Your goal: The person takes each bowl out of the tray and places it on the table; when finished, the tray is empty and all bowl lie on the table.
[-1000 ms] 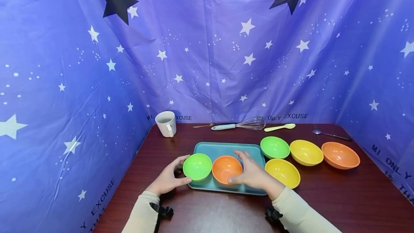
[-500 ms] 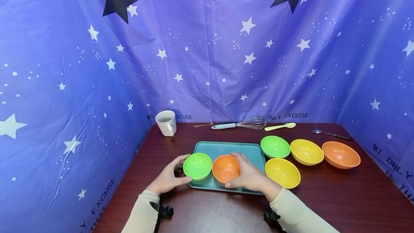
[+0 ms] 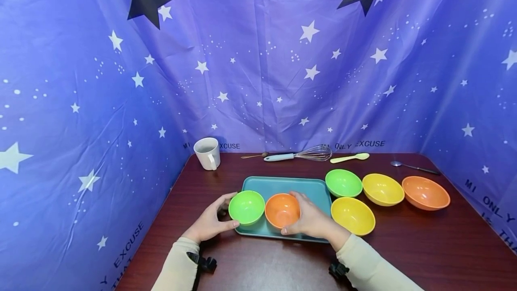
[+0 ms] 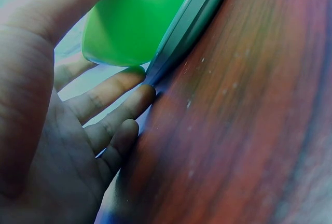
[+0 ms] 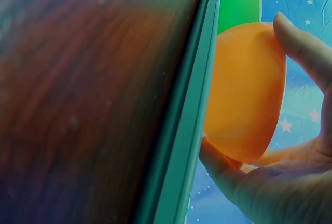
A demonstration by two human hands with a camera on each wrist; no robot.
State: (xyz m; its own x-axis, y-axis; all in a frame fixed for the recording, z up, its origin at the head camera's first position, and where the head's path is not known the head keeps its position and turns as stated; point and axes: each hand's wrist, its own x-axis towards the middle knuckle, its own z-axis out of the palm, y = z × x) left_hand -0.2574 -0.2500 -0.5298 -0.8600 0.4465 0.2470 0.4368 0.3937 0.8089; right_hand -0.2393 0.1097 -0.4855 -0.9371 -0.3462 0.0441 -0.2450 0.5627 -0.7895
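A small green bowl (image 3: pixel 247 208) and a small orange bowl (image 3: pixel 282 211) stand upright side by side on the teal tray (image 3: pixel 291 186). My left hand (image 3: pixel 213 220) grips the green bowl from its left side, thumb at the near rim and a finger at the far rim. In the left wrist view, the lower fingers (image 4: pixel 122 107) spread below the bowl near the tray's edge. My right hand (image 3: pixel 314 220) holds the orange bowl from the right. The right wrist view has its thumb (image 5: pixel 301 47) on the rim and other fingers partly hidden beneath the bowl.
Right of the tray are a green bowl (image 3: pixel 343 183), two yellow bowls (image 3: pixel 383 190) and a larger orange bowl (image 3: pixel 426 193). Along the back lie a whisk (image 3: pixel 299 154), a yellow spoon (image 3: pixel 349 158), a metal spoon (image 3: pixel 414 168) and a thin spoon (image 3: pixel 254 156). A white mug (image 3: pixel 207 154) stands back left.
The right hand has moved slightly left and closed its fingers round the orange bowl's right side. The left hand and the green bowl have stayed where they were.
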